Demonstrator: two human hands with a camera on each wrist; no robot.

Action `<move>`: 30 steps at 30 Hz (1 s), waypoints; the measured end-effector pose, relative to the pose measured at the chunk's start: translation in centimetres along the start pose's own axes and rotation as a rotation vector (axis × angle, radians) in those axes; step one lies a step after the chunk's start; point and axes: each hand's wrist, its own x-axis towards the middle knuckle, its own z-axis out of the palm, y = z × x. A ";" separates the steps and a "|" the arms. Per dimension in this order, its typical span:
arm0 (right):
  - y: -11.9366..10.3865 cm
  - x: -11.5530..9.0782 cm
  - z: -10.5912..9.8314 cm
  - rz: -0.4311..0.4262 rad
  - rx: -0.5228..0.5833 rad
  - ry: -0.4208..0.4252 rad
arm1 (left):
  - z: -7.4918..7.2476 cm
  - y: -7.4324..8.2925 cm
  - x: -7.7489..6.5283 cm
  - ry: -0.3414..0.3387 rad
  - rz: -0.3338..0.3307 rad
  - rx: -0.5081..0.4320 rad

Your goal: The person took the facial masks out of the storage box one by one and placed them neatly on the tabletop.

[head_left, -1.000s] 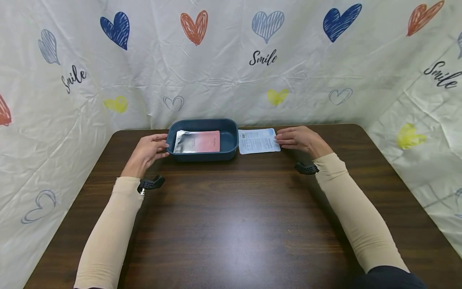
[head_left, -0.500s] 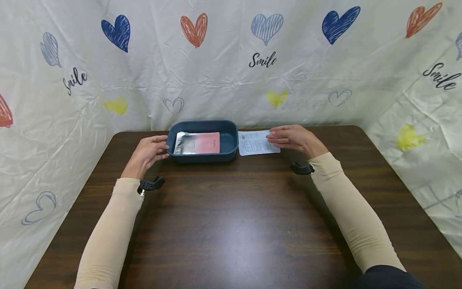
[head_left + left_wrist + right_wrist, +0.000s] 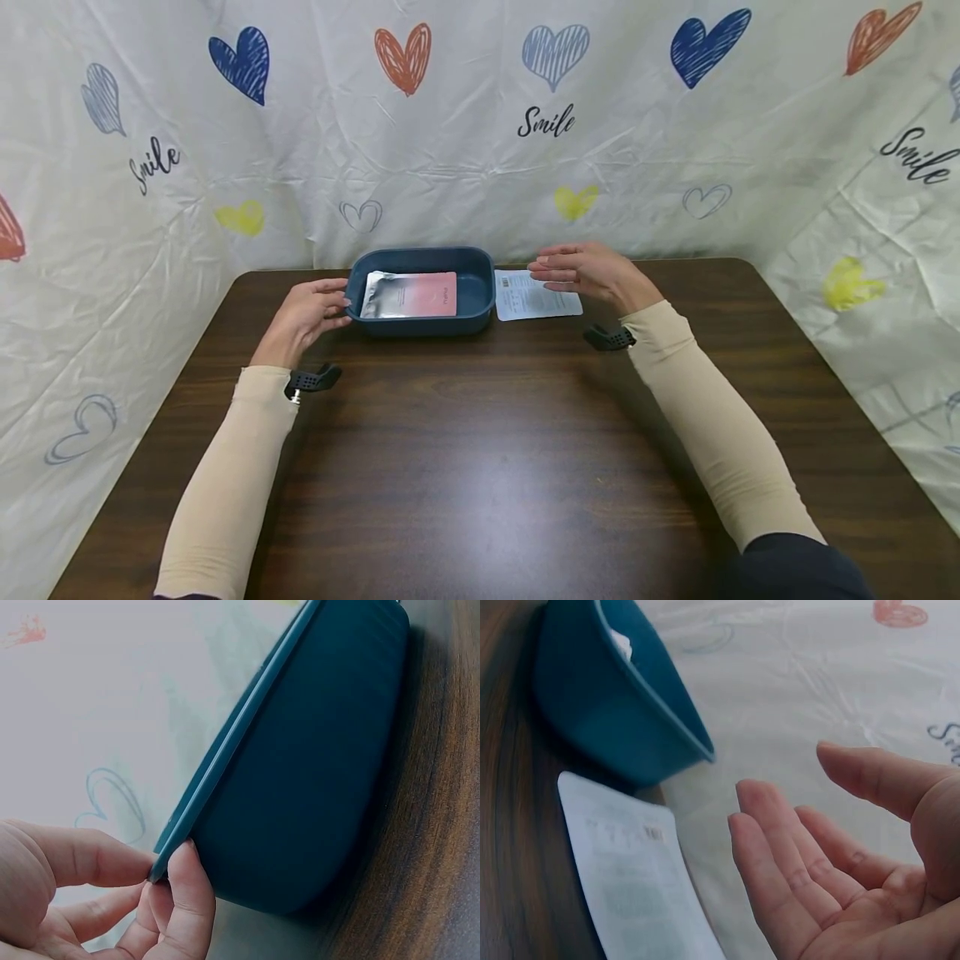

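Observation:
A dark blue plastic storage bin [image 3: 420, 327] stands near the back edge of the table. A pink and silver flat foil packet [image 3: 420, 296] lies inside it. My left hand [image 3: 303, 321] pinches the bin's rim at its left end, thumb and fingers on either side in the left wrist view. To the right of the bin, a light blue printed packet [image 3: 536, 304] lies flat on the table. Above that packet is my right hand [image 3: 588, 271], fingers extended and thumb apart, holding nothing; the right wrist view shows its bare palm [image 3: 877, 907].
The brown wooden table [image 3: 480, 467] extends toward me. Behind it hangs a white cloth [image 3: 465, 142] printed with hearts and "Smile". Each wrist wears a black strap; the left strap [image 3: 315, 379] sits just below the bin's corner.
My right hand has moved left and away from me, from the light blue packet's right edge to above the packet. The left hand, bin and both packets have stayed put.

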 end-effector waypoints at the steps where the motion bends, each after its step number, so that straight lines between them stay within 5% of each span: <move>1: -0.2 0.1 0.2 -0.008 -0.003 -0.007 | 0.0 0.0 0.1 0.001 -0.003 -0.002; 30: -2.0 2.9 6.3 -0.103 0.114 -0.075 | 0.2 -0.1 0.2 0.011 -0.001 0.003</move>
